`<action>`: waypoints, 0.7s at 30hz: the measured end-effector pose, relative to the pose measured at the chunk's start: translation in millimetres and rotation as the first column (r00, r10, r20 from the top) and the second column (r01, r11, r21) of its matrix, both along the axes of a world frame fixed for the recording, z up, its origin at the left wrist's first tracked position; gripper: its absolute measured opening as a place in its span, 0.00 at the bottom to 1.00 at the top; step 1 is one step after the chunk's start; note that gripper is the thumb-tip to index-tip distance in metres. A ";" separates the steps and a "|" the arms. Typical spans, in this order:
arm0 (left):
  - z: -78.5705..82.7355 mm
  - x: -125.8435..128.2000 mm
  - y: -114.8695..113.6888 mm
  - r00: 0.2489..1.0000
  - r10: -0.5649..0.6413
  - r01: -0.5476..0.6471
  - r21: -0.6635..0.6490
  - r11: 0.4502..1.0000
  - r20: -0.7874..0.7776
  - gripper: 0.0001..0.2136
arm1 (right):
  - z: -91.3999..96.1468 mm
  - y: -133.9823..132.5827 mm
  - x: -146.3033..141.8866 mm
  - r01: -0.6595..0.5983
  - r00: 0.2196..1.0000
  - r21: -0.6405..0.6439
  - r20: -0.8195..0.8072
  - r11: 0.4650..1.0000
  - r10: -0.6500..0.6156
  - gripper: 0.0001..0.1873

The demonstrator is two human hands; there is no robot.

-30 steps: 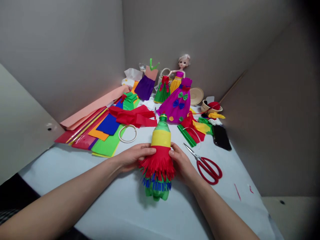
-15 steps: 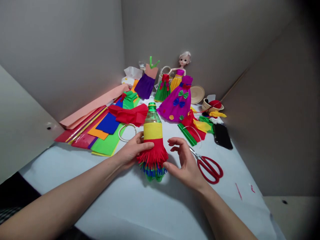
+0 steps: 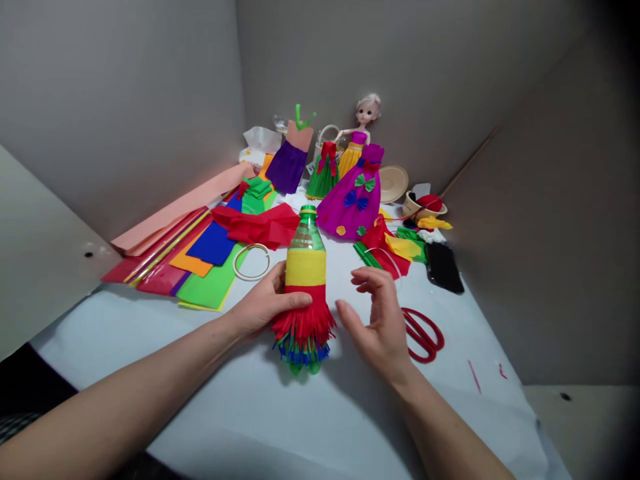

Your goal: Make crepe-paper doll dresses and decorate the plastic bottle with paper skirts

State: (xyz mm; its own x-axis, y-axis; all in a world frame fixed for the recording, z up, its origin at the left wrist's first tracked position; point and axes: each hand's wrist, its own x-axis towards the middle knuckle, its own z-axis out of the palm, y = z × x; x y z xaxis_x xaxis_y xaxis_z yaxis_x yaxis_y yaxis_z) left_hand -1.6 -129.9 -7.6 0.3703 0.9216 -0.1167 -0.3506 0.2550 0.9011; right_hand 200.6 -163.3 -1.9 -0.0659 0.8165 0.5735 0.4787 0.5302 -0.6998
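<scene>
A green plastic bottle (image 3: pixel 306 237) without a visible cap stands close to upright over the table. Around it are a yellow paper band (image 3: pixel 306 268) and, lower, red fringed paper (image 3: pixel 313 325) with blue and green fringe (image 3: pixel 300 351) beneath. My left hand (image 3: pixel 273 300) grips the bottle from the left, its thumb across the red paper; the other fingers are hidden behind. To the right, apart from the bottle, my right hand (image 3: pixel 377 320) is open with curved fingers and nothing in it. Just beyond that hand lie red-handled scissors (image 3: pixel 425 335), their blades hidden behind it.
Coloured paper sheets (image 3: pixel 205 280) and a white ring (image 3: pixel 236 263) lie left. Paper dresses (image 3: pixel 350 200) and a doll (image 3: pixel 367 113) stand at the back. On the right are a black phone (image 3: pixel 445 268), paper scraps (image 3: pixel 390 247) and a small bowl (image 3: pixel 425 205). Grey panels enclose the table.
My right hand has drawn away from the fringe to the right and now covers the scissor blades. The bottle, still in my left hand, is slightly nearer. The view has shifted a little.
</scene>
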 end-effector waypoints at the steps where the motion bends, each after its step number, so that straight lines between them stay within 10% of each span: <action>1: -0.3 0.2 -0.1 1.000 -0.006 0.006 -0.002 1.000 0.002 0.31 | 0.0 0.4 0.9 0.027 0.999 0.008 -0.042 1.000 -0.027 0.19; 8: 1.2 1.3 -1.0 0.999 0.025 -0.024 0.029 0.999 -0.040 0.31 | 9.3 -9.1 -7.4 -0.213 0.950 0.120 0.258 0.970 0.176 0.31; 15: 4.2 5.1 -7.7 0.996 -0.005 0.006 0.013 1.000 -0.088 0.33 | 12.4 -11.5 -7.1 -0.024 0.998 0.226 0.068 0.974 0.009 0.16; 21: 1.6 3.3 -8.5 0.995 0.006 0.000 0.054 0.999 -0.101 0.33 | 15.4 -13.5 -10.1 -0.290 0.912 0.147 0.341 0.946 0.227 0.22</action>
